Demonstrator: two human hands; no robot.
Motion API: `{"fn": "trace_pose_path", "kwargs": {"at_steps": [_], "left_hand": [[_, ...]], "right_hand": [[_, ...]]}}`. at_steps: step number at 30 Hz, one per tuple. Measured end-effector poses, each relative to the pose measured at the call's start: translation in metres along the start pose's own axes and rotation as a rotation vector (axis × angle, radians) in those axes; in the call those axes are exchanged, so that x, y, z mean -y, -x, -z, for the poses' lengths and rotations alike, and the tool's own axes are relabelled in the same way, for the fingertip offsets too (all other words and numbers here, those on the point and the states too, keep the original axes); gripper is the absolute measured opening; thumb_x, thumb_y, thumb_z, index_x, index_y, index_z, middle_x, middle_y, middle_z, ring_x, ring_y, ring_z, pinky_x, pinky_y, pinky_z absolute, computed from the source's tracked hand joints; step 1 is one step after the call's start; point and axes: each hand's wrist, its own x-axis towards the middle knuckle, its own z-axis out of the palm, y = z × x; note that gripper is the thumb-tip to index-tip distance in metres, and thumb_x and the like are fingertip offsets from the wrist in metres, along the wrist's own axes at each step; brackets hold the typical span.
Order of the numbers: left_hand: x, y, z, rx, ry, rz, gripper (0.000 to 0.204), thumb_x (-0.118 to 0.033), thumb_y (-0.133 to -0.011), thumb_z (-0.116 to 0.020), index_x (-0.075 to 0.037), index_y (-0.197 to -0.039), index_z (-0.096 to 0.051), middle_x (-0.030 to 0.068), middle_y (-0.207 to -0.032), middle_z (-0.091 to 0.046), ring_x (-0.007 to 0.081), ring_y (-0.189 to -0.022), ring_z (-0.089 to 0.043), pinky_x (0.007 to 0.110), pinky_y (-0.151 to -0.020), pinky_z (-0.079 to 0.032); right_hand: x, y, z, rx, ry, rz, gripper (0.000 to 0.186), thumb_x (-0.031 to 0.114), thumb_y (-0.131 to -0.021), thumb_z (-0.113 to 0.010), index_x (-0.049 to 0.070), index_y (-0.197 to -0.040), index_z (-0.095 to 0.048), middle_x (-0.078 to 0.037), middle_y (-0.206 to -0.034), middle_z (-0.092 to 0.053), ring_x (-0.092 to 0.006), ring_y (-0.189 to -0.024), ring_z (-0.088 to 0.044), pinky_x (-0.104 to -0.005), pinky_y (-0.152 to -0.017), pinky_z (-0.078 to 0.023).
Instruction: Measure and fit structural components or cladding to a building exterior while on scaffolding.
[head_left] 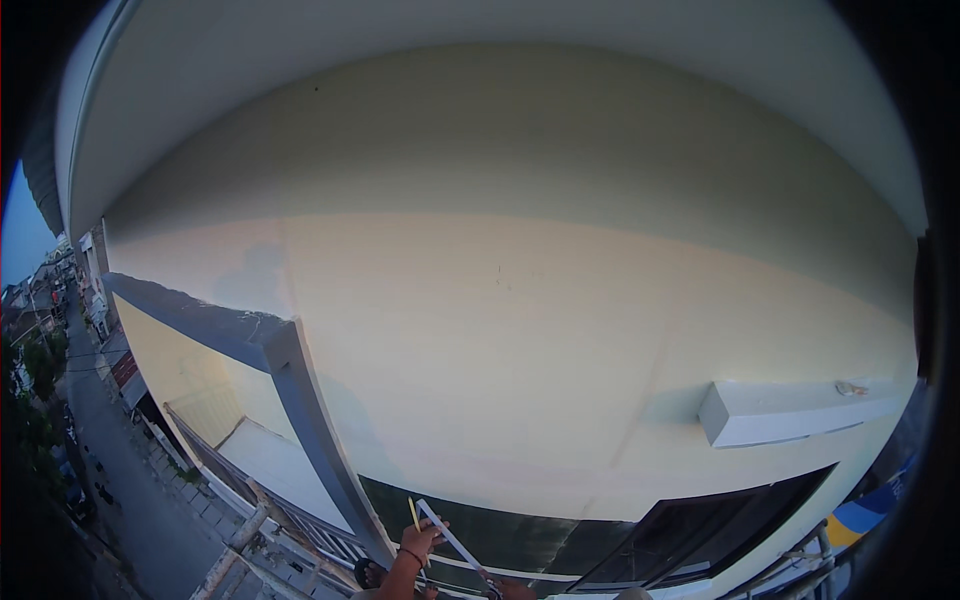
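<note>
Low in the view, my left hand (424, 538), with a dark band at the wrist, is closed around a thin yellow strip (412, 513). A narrow white strip (455, 540) slants down from beside its fingertips toward my right hand (517, 590). The lower edge cuts off most of my right hand. It looks closed at the strip's lower end, on a small dark tool (491, 584) whose kind I cannot make out. Just beyond both hands lies a dark glass window (530, 540) in the wall.
A cream wall (500, 350) fills the middle under a curved overhang (500, 20). A grey ledge and post (310, 410) stand left; a white box-shaped ledge (780, 412) juts out right. Scaffold poles (245, 530) are at lower left, with a street (150, 510) far below. A sandalled foot (369, 573) shows.
</note>
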Motion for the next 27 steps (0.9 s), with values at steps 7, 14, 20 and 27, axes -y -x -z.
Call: {"fn": "trace_pose_path", "kwargs": {"at_steps": [7, 14, 20, 27], "left_hand": [[0.004, 0.012, 0.004, 0.007, -0.034, 0.014, 0.031, -0.005, -0.098, -0.059, -0.007, -0.129, -0.062, 0.0078, -0.114, -0.075, 0.0156, -0.077, -0.074, 0.022, -0.044, -0.035], [0.002, 0.03, 0.01, -0.001, -0.006, 0.038, 0.027, -0.004, -0.098, -0.058, -0.007, -0.124, -0.063, 0.0078, -0.112, -0.076, 0.0168, -0.073, -0.072, 0.024, -0.043, -0.035], [0.01, 0.037, 0.007, 0.025, -0.019, 0.064, 0.022, -0.005, -0.098, -0.058, -0.004, -0.119, -0.065, 0.0099, -0.113, -0.075, 0.0193, -0.078, -0.074, 0.022, -0.042, -0.034], [0.02, 0.064, 0.008, -0.013, 0.037, 0.102, 0.022, -0.009, -0.1, -0.057, -0.002, -0.119, -0.065, 0.011, -0.114, -0.074, 0.0219, -0.086, -0.075, 0.021, -0.041, -0.033]], "right_hand": [[-0.02, 0.013, -0.025, -0.147, 0.069, -0.019, 0.037, 0.035, -0.089, -0.072, 0.005, -0.111, -0.066, -0.015, -0.088, -0.068, -0.0287, -0.082, -0.068, -0.0449, -0.071, -0.054], [0.017, 0.034, -0.006, -0.133, -0.006, 0.022, 0.031, 0.031, -0.091, -0.069, 0.008, -0.111, -0.067, -0.014, -0.088, -0.068, -0.0315, -0.083, -0.068, -0.0486, -0.072, -0.054], [0.073, 0.052, 0.018, -0.03, 0.374, -0.089, 0.027, 0.027, -0.092, -0.067, 0.009, -0.112, -0.07, -0.014, -0.093, -0.069, -0.0327, -0.086, -0.068, -0.0489, -0.075, -0.053], [0.062, 0.053, 0.003, -0.147, 0.349, 0.089, 0.032, 0.03, -0.093, -0.064, 0.01, -0.118, -0.07, -0.02, -0.098, -0.07, -0.0384, -0.088, -0.068, -0.0514, -0.079, -0.054]]}}
